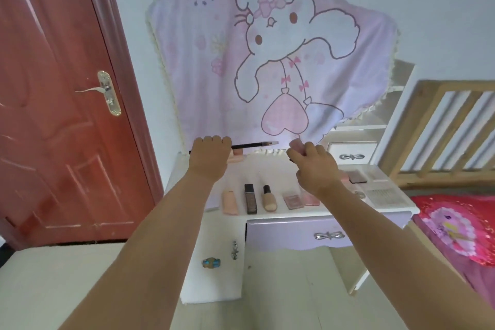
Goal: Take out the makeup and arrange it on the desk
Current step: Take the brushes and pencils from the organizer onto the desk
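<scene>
Door: a red-brown door (53,115) with a metal handle (105,92) fills the left of the frame.
Left hand: the left hand (210,154), at centre left, has its fingers curled round a black pencil (249,145), which sticks out level toward the right; its clear cap end points at the other hand.
Pink item behind: a small pink thing (237,156) sits on the table just right of that hand; what it is cannot be told.
Front row: a pink tube (229,202), a dark square bottle (250,198), a beige bottle with a dark cap (268,199) and two pink compacts (293,201) lie side by side near the front edge of the table (267,169).
Right hand: the right hand (313,163), at centre right, pinches a small pink piece (295,145) at its fingertips, above the table.
Cloth: a pink cartoon cloth (267,48) hangs behind both hands.
Right side of table: a dark palette (357,176) and pale flat packs (384,195) lie there.
Drawer: a lilac drawer (297,233) below the front edge.
Bed: a wooden bed frame (442,128) and red bedding (455,225) at far right.
</scene>
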The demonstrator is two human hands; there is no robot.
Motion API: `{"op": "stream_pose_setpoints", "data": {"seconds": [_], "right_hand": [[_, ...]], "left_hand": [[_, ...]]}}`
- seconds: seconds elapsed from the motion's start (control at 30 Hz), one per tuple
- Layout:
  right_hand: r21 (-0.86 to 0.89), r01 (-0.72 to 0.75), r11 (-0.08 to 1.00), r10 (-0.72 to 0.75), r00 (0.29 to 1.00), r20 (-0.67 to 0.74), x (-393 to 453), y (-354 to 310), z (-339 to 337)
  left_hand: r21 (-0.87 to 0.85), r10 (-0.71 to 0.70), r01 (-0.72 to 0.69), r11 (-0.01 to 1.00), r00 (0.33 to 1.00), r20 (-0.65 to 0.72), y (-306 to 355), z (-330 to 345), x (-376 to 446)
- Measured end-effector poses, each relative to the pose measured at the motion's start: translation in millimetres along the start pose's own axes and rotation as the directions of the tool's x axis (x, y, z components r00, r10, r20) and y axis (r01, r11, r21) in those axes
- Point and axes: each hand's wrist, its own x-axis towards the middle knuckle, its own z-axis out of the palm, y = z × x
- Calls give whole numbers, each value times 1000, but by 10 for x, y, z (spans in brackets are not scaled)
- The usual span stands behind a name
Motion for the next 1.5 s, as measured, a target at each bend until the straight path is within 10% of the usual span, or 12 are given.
{"op": "stream_pose_setpoints", "data": {"seconds": [0.27,0.53,0.77,1.2,1.5], "right_hand": [[59,-97,994,77,958,275,636,571,1884],[142,-148,979,-18,626,779,1004,693,3524],[170,-288,943,-30,433,901,1122,468,4240],[62,-318,946,59,357,932,1151,392,4021],[248,-174,953,-128,511,850,1194,241,3679]], "left_hand": [[16,121,-123,992,990,77,246,1141,1322],[-199,117,-32,979,894,433,489,2524,2394],[-359,73,212,909,767,637,835,3210,2817],[-444,258,35,895,771,582,707,3290,2733],[-276,24,175,945,805,592,559,2911,2035]]}}
